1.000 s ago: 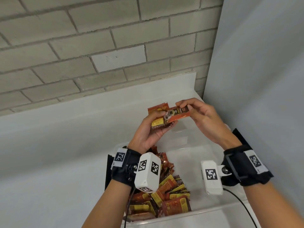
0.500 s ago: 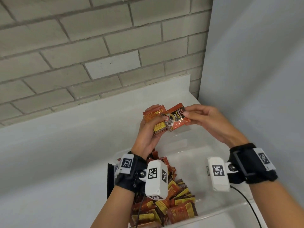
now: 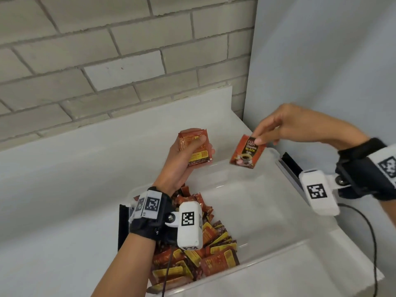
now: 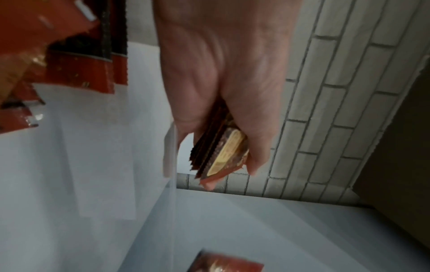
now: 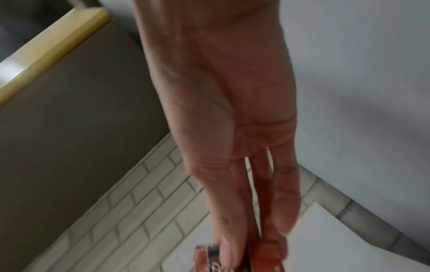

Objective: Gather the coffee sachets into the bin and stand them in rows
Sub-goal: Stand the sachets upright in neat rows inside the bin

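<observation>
**Sachet sorting: stack in left, single in right**

Left hand (image 3: 182,159) grips a small stack (image 3: 196,150) of sachets, thumb across the printed face, fingers curled behind; in the left wrist view the edges look roughly flush. Right hand (image 3: 285,127) pinches one sachet (image 3: 247,155) by its top corner, so it hangs tilted over the far end of the bin (image 3: 285,228). Hands are apart, with a gap between stack and single.

Loose pile (image 3: 205,251) sits heaped in the bin's near-left part. The right half looks bare, and I see no rows standing yet.

My read: early in the task, squaring up a handful before standing it.

To do it well, I'd:
- turn the single to match the stack's face and orientation before merging
- slide it flat against the stack, not corner-first
- tap the bottom edges level on the bin floor
- stand the bundle against a wall so it won't topple

Risk: a corner pinch lets the sachet swing.
</observation>
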`<state>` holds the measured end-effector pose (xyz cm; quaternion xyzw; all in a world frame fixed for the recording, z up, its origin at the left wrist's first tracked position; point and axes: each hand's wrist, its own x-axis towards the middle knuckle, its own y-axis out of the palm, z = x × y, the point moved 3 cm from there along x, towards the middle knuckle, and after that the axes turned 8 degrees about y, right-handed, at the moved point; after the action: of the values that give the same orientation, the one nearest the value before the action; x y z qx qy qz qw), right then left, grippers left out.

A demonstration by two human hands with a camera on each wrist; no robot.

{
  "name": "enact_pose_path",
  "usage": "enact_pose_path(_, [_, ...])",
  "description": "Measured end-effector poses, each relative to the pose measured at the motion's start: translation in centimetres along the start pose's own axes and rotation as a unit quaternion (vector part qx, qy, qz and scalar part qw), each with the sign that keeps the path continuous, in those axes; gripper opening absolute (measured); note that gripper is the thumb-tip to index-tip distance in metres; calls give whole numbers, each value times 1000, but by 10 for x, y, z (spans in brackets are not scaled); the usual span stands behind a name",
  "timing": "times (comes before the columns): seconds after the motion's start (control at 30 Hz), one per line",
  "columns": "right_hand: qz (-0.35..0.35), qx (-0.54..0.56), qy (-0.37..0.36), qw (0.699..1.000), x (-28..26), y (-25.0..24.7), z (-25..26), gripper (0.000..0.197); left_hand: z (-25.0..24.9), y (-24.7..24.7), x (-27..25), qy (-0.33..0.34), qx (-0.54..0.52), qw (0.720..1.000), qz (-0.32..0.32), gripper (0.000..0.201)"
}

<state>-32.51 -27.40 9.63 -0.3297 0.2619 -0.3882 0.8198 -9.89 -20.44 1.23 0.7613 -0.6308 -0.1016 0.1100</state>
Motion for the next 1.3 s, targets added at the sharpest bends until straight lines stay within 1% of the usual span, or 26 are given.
enact_pose_path(0.03, [26, -71, -5, 997, 1, 3, 3, 10, -1, 2, -1, 0, 15, 1000, 11, 37])
enact_pose_path(0.1, [76, -185, -5, 980, 6, 17, 4, 12, -3, 3, -2, -5, 29, 999, 29, 33])
enact_pose_path(0.17, [104, -248, 1, 963, 9, 33, 3, 13, -4, 5, -3, -11, 39, 998, 45, 32])
enact_pose_path(0.23, [115, -273, 10, 955, 8, 46, 0, 15, -4, 6, -4, -15, 55, 996, 64, 33])
enact_pose_path(0.33, [123, -269, 34, 955, 3, 59, -8, 16, -2, 8, -7, -20, 67, 994, 81, 35])
enact_pose_path(0.43, [117, -251, 53, 960, -3, 66, -16, 18, -1, 8, -8, -22, 65, 994, 85, 42])
enact_pose_path(0.63, [105, -258, 59, 959, -4, 75, -20, 19, 0, 10, -8, -31, 66, 993, 93, 45])
enact_pose_path(0.8, [103, -262, 62, 958, -2, 75, -20, 20, 1, 9, -7, -37, 61, 994, 85, 49])
enact_pose_path(1.0, [92, -267, 73, 957, 1, 74, -23, 19, 0, 9, -8, -37, 57, 994, 81, 46])
enact_pose_path(1.17, [102, -270, 81, 954, 4, 74, -21, 18, 0, 10, -9, -34, 75, 993, 82, 51])
enact_pose_path(1.3, [122, -274, 100, 949, 6, 72, -21, 20, -1, 11, -9, -32, 90, 992, 80, 47])
